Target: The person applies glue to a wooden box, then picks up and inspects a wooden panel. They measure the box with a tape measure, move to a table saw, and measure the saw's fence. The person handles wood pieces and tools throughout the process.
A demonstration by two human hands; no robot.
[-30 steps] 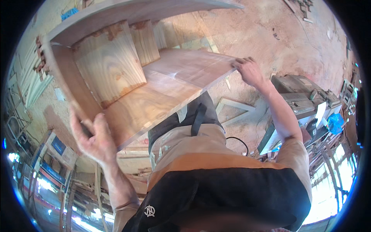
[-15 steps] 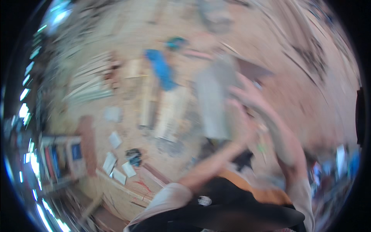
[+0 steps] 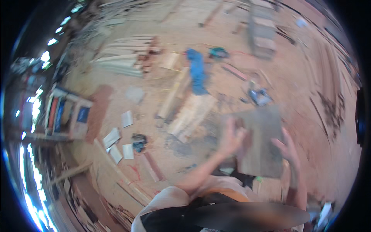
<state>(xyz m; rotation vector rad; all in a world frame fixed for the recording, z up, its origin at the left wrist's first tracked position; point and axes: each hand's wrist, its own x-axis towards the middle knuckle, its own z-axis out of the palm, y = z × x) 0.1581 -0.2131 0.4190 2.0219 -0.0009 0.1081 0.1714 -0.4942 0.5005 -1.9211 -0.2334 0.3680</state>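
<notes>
A flat grey-brown wooden board [image 3: 264,154] is in front of my body, its broad face turned up. My left hand [image 3: 231,139] is at the board's left side, with finger and thumb showing over the face. Along the right edge, my right hand [image 3: 286,147] grips the board with thumb and forefinger spread apart. The other fingers of both hands are blurred or hidden. What bears the board from below cannot be seen. Just past its far edge lies a blue and silver object [image 3: 261,96], perhaps a power tool.
Left of the board lie a pale timber block [image 3: 193,116], a long beam [image 3: 174,92] and a blue cloth-like piece [image 3: 197,71]. Stacked wood strips [image 3: 125,56] are farther off. White tiles or sheets [image 3: 127,119], a dark bundle [image 3: 139,142] and a shelf box [image 3: 69,112] stand leftward.
The board has turned from a narrow, tilted view to showing its broad face. My hands have moved apart to its two sides. The head view has shifted, so the floor items appear farther right.
</notes>
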